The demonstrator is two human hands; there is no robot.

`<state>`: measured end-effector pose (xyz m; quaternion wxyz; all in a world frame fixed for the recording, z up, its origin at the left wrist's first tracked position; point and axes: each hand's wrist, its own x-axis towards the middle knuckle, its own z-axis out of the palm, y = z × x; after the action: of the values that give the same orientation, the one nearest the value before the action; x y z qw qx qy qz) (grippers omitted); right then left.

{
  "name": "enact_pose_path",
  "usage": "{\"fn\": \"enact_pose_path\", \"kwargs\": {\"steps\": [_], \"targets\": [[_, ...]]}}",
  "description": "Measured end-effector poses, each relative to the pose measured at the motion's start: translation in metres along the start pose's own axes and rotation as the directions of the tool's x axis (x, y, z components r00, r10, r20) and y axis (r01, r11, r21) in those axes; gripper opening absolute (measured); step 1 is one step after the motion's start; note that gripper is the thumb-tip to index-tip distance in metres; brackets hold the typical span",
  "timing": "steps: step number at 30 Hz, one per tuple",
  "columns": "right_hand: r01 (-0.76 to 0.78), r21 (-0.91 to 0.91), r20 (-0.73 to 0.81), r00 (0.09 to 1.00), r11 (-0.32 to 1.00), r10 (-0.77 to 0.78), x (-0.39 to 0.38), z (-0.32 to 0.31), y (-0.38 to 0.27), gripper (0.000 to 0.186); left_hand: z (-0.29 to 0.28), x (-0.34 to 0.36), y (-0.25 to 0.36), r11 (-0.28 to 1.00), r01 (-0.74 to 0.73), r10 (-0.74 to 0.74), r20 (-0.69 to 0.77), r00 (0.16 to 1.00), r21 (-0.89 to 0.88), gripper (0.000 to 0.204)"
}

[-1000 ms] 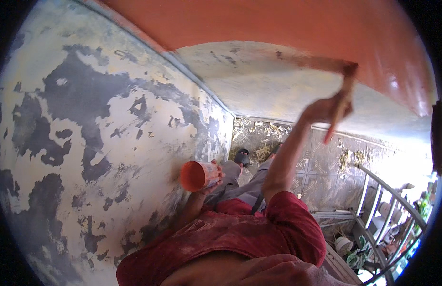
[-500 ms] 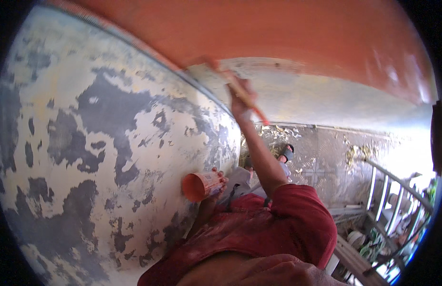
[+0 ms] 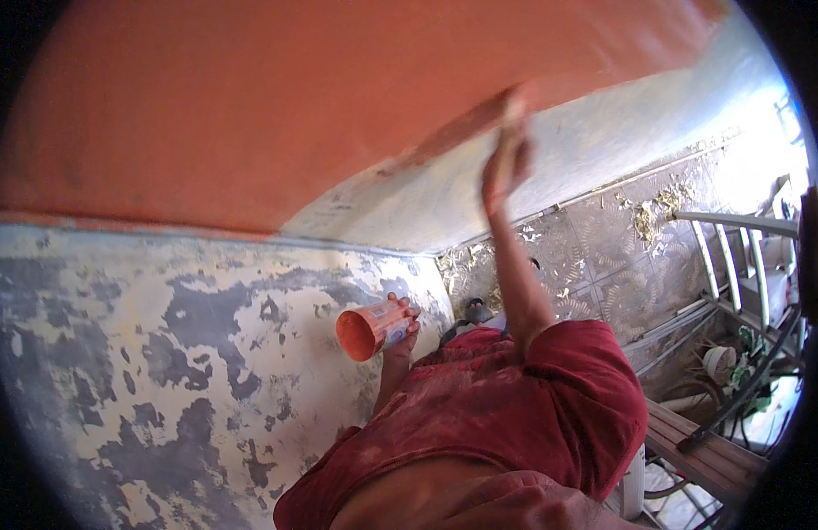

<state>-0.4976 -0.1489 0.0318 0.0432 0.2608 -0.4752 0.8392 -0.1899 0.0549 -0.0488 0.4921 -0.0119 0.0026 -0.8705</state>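
Note:
My left hand (image 3: 408, 322) is wrapped round a paint-smeared plastic tub (image 3: 359, 334), tilted so its orange-coated mouth points left, beside the patchy wall. My raised right hand (image 3: 509, 165) grips a paintbrush (image 3: 515, 109), both smeared by motion. The brush head is at the lower edge of the wet orange paint (image 3: 250, 106) on the wall in front of me. Below that edge runs a pale band (image 3: 426, 208) of bare wall. How my right fingers sit on the handle is blurred.
On the left, a wall (image 3: 206, 353) shows grey and cream flaking patches. Paint flakes (image 3: 652, 216) litter the tiled floor (image 3: 585, 247). At right stand a railed metal frame (image 3: 731, 265), a wooden plank (image 3: 700, 450) and a potted plant (image 3: 719, 362).
My right hand has swung with the brush from the wall corner rightward along the paint edge. The view has turned; the left hand still holds the tub.

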Motion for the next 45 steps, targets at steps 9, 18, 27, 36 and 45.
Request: {"fn": "enact_pose_path", "kwargs": {"steps": [9, 18, 27, 36, 45], "targets": [[-0.295, 0.238, 0.801, 0.598, 0.925, -0.016, -0.055, -0.03, -0.073, 0.029, 0.027, 0.06, -0.022, 0.987, 0.159, -0.156, -0.072, 0.985, 0.039, 0.042], [-0.464, -0.267, 0.331, 0.779, 0.845, 0.532, 0.054, -0.132, 0.052, 0.017, -0.01, 0.123, -0.064, 0.941, 0.34, -0.34, -0.023, 0.94, -0.004, 0.053], [-0.488, 0.323, -0.113, 0.83, 0.811, 0.545, 0.163, -0.184, 0.039, 0.027, -0.008, 0.183, -0.056, 0.855, 0.518, -0.518, 0.004, 0.855, -0.022, 0.051], [-0.737, 0.002, 0.388, 0.624, 0.676, 0.679, 0.162, -0.17, -0.008, 0.036, -0.005, 0.232, -0.029, 0.796, 0.605, -0.604, 0.046, 0.796, -0.015, 0.049], [0.022, -0.02, 0.695, 0.719, 1.0, -0.002, 0.18, -0.134, 0.005, 0.017, -0.011, 0.255, -0.063, 0.828, 0.561, -0.561, -0.029, 0.827, -0.015, 0.053]]}}
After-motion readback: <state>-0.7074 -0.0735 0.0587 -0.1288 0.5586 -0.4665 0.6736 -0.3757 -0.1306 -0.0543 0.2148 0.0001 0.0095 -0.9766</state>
